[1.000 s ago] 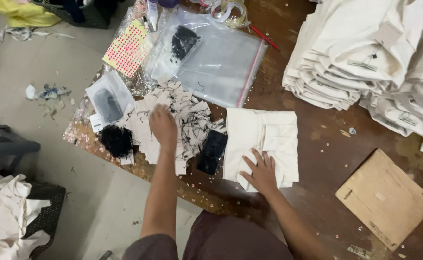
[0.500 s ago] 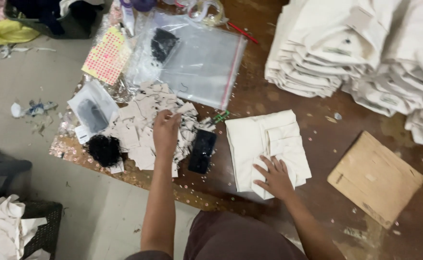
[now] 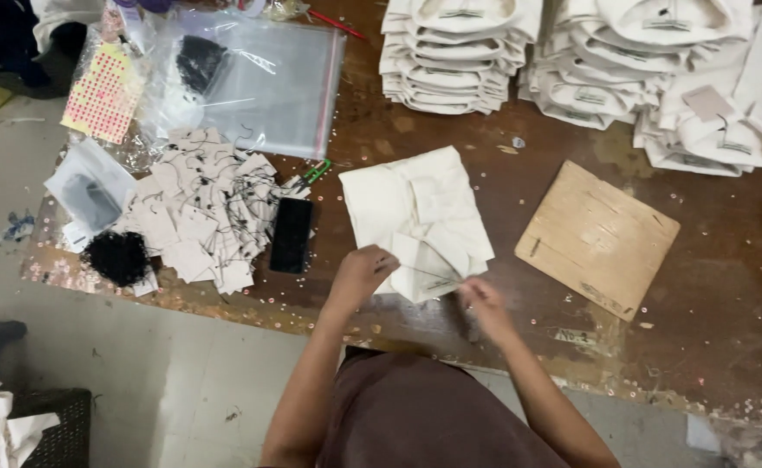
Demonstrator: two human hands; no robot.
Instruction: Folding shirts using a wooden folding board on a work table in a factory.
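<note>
Head view: both hands now meet at the near edge of the folded garment (image 3: 415, 217). The left hand (image 3: 359, 273), which lay on the tag pile (image 3: 203, 212) a second ago, pinches a tag against the cloth; the right hand (image 3: 480, 299) has slid off and pinches its string. Farther: phone (image 3: 291, 235), board (image 3: 597, 238), garment stacks (image 3: 450, 56).

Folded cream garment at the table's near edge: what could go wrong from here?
The folded cream garment lies close to the table edge; a tug from the left hand or right hand might slide it off. The loose pile of paper tags, with strings, beside the black phone, could tangle or scatter.
</note>
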